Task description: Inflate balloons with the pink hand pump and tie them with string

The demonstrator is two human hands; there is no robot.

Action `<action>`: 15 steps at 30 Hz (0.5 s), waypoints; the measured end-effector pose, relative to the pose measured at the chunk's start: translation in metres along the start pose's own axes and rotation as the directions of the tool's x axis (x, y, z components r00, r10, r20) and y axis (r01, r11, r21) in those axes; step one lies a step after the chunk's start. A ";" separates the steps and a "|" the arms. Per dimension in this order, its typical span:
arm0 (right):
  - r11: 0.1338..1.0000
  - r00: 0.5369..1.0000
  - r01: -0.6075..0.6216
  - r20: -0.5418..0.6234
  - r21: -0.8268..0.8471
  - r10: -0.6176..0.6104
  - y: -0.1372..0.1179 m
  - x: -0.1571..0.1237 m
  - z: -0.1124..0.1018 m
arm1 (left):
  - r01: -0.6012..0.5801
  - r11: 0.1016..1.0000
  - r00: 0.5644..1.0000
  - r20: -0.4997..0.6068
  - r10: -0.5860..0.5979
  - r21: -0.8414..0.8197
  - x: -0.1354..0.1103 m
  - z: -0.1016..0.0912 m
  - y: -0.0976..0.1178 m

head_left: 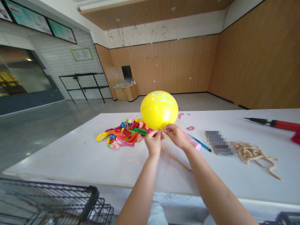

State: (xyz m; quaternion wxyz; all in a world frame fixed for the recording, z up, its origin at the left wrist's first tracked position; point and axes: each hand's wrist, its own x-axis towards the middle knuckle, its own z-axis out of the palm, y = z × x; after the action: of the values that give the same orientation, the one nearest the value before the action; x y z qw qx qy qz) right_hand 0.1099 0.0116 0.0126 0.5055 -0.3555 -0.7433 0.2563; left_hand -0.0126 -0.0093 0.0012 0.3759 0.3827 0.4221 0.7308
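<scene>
A blown-up yellow balloon (159, 110) with pale printing stands above the table, its neck end down between my hands. My left hand (153, 141) is closed in a pinch at the bottom of the balloon. On the other side of the neck, my right hand (175, 135) pinches too, fingertips close to those of the left. The neck itself is mostly hidden by the fingers. A tan cord (177, 159) runs from below my hands across the tabletop and passes behind my right forearm.
Left on the white table (70, 156) lies a heap of limp balloons (126, 132). To the right are a pink roll (193, 142), a blue pen (200, 143), a blurred-out flat object (219, 143), a tan cord pile (253, 153) and a red-black pump (281, 124). A black wire cart (91, 193) stands front left.
</scene>
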 end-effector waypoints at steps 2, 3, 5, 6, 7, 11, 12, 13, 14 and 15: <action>0.999 1.000 0.025 -0.017 -0.023 -0.025 0.003 0.001 0.000 | -0.053 0.995 0.998 0.032 0.051 0.079 0.000 -0.001 -0.002; 0.999 0.999 0.031 -0.021 -0.027 -0.031 0.005 0.001 0.000 | -0.080 0.989 0.996 0.052 0.074 0.122 0.000 -0.001 -0.002; 0.999 0.999 0.036 -0.016 -0.013 -0.036 0.007 0.001 0.000 | -0.141 0.968 0.988 0.093 0.124 0.206 -0.001 -0.002 -0.004; 0.999 0.999 0.040 -0.012 0.003 -0.040 0.008 0.002 0.000 | -0.176 0.954 0.982 0.110 0.153 0.244 -0.001 -0.003 -0.005; 0.999 0.999 0.048 -0.008 0.021 -0.048 0.008 0.002 0.000 | -0.215 0.936 0.974 0.127 0.186 0.279 -0.001 -0.003 -0.005; 0.992 0.996 0.087 -0.012 0.096 -0.086 0.010 0.002 0.000 | -0.361 0.851 0.932 0.187 0.311 0.381 0.000 -0.007 -0.007; 0.990 0.996 0.089 -0.015 0.113 -0.088 0.010 0.001 -0.001 | -0.386 0.834 0.922 0.199 0.333 0.395 0.001 -0.008 -0.007; 0.988 0.996 0.088 -0.017 0.128 -0.086 0.010 0.001 -0.001 | -0.404 0.822 0.914 0.206 0.348 0.402 0.001 -0.008 -0.007; 0.987 0.996 0.084 -0.015 0.140 -0.082 0.009 0.001 -0.001 | -0.412 0.818 0.911 0.207 0.357 0.401 0.002 -0.009 -0.007; 0.986 0.997 0.079 -0.010 0.149 -0.078 0.008 0.001 -0.001 | -0.411 0.823 0.911 0.202 0.359 0.393 0.002 -0.009 -0.007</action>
State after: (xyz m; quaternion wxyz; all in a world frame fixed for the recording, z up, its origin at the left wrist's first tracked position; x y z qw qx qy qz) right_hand 0.1127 0.0171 0.0076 0.5419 -0.2874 -0.7344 0.2904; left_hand -0.0196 -0.0080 -0.0076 0.1520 0.5756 0.4624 0.6571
